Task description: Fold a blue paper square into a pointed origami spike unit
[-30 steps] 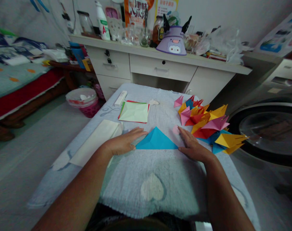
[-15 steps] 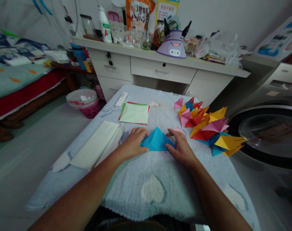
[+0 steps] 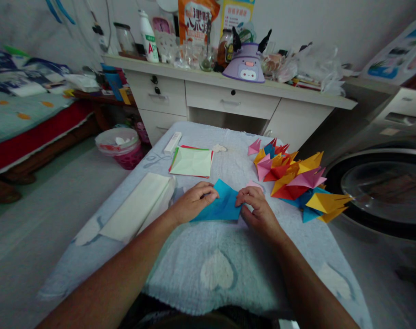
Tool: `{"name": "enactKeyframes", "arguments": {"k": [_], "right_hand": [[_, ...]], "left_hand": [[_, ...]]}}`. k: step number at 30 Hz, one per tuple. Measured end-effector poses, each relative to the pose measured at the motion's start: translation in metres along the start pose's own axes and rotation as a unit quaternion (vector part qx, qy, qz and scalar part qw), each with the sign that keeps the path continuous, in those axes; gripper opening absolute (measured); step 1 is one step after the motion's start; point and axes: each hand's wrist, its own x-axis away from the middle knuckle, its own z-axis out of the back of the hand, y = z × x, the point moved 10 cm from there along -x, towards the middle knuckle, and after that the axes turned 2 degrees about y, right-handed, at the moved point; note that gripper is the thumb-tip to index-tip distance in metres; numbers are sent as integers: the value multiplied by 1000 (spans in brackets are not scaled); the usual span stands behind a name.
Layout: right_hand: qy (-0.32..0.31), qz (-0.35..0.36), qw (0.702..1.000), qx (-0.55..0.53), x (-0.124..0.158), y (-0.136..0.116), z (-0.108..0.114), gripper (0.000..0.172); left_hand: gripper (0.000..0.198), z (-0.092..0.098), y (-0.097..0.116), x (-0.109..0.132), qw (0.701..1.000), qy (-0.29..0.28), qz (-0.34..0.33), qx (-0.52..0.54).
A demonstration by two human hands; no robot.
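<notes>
A folded blue paper [image 3: 221,204] lies on the towel-covered table [image 3: 208,256], partly lifted at its upper edge. My left hand [image 3: 191,202] pinches its left corner with curled fingers. My right hand [image 3: 256,206] pinches the right side of the same sheet, fingers bent. Both hands sit close together around the paper. A small pink scrap [image 3: 254,184] shows just behind my right hand.
A heap of folded coloured paper shapes [image 3: 293,178] lies at the right. A stack of flat paper squares [image 3: 191,161] and a white tube [image 3: 173,142] lie farther back, a white folded cloth [image 3: 137,208] at the left. A cluttered white desk [image 3: 228,87] stands behind, a bin [image 3: 118,145] on the floor.
The blue triangle lay flat with my hands spread beside it. My hands closed in, and now both pinch the paper, lifting its edge and changing its shape.
</notes>
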Motion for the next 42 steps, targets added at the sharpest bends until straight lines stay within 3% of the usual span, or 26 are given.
{"name": "enactKeyframes", "arguments": {"k": [2,5,13,18,23,29,33,37,42], "right_hand": [[8,12,1000,7,1,0,0,22],[18,17,999,27,3,3,2,26],[15,13,995,101,4,4,4,35],[-7,34,985,167,4,-4,-7,34],[-2,47,972,229,4,-12,-17,25],[-45,54,975,211,5,-15,-32,25],[-46,56,978,195,5,-9,-32,25],[-45,71,983,165,5,-9,-28,27],[-50,79,986,142,5,-13,-22,28]], "left_hand": [[27,-5,-5,0,1000,-19,11,-13],[37,-9,-9,1,999,-23,21,-13],[48,19,-25,5,989,117,93,23],[51,25,-39,7,975,165,124,75],[54,16,-38,7,977,139,130,93],[52,6,-34,5,983,95,128,88],[44,20,-29,6,988,113,100,16],[57,35,-13,11,979,135,42,-150],[69,18,14,15,943,87,-64,-316]]}}
